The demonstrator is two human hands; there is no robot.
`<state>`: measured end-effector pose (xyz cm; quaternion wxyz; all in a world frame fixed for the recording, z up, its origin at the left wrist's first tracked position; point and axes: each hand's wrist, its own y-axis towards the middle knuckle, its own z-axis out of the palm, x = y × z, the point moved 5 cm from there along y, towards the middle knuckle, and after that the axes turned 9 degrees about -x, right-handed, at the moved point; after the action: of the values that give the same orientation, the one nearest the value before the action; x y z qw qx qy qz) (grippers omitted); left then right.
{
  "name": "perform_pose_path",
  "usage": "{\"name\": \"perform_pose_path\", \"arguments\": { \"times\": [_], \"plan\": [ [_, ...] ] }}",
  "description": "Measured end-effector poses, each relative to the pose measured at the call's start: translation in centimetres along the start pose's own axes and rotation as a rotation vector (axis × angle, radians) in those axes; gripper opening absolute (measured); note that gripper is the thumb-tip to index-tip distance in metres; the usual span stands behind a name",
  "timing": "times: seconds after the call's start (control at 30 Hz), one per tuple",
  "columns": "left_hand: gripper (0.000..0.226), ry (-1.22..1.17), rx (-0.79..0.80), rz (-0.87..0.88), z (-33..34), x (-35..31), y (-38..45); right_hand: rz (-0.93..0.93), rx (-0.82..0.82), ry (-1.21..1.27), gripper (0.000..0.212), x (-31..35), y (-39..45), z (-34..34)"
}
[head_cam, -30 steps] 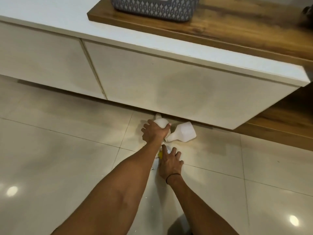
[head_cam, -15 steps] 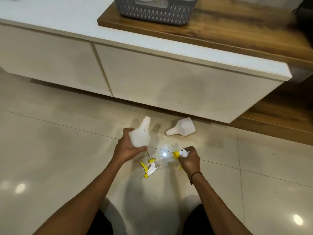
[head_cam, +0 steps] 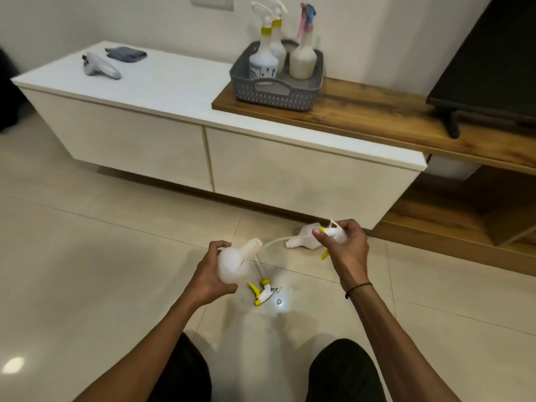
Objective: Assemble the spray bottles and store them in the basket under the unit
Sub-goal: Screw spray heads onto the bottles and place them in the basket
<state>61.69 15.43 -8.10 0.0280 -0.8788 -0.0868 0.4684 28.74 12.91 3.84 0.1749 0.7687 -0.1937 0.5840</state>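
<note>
My left hand (head_cam: 209, 275) grips a white bottle (head_cam: 235, 261) with no top, its open neck tilted up to the right. My right hand (head_cam: 346, 249) is closed on a white-and-yellow spray head (head_cam: 330, 232), whose thin dip tube (head_cam: 271, 242) curves left toward that neck. A second white bottle (head_cam: 300, 237) lies on its side on the floor, partly behind my right hand. Another spray head (head_cam: 262, 291) with yellow trigger lies on the tiles between my hands. The grey basket (head_cam: 275, 92) stands on the unit's wooden shelf, holding three assembled spray bottles (head_cam: 265, 58).
The low white cabinet (head_cam: 203, 146) runs across the view, with a wooden shelf (head_cam: 377, 117) on its right part. A white controller (head_cam: 100, 66) and a folded grey cloth (head_cam: 126, 53) lie on its top. A dark screen (head_cam: 493, 71) stands at the right. My knees are at the bottom edge.
My view has lifted and pulled back, showing the cabinet top and basket. Both hands rose from the floor: the left with the bottle, the right with the spray head, which now points its tube at the neck.
</note>
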Motion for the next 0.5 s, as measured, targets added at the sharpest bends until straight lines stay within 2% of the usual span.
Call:
{"name": "perform_pose_path", "arguments": {
  "times": [0.2, 0.5],
  "plan": [
    [0.102, -0.012, -0.011, 0.060, -2.1, -1.8, -2.2, -0.176, -0.119, 0.027, 0.045, 5.2, -2.2, -1.3],
    [0.105, 0.030, -0.033, 0.122, -3.6, -4.1, -3.8, -0.268, -0.047, -0.071, 0.043, 7.4, -5.2, -1.9]
  ]
}}
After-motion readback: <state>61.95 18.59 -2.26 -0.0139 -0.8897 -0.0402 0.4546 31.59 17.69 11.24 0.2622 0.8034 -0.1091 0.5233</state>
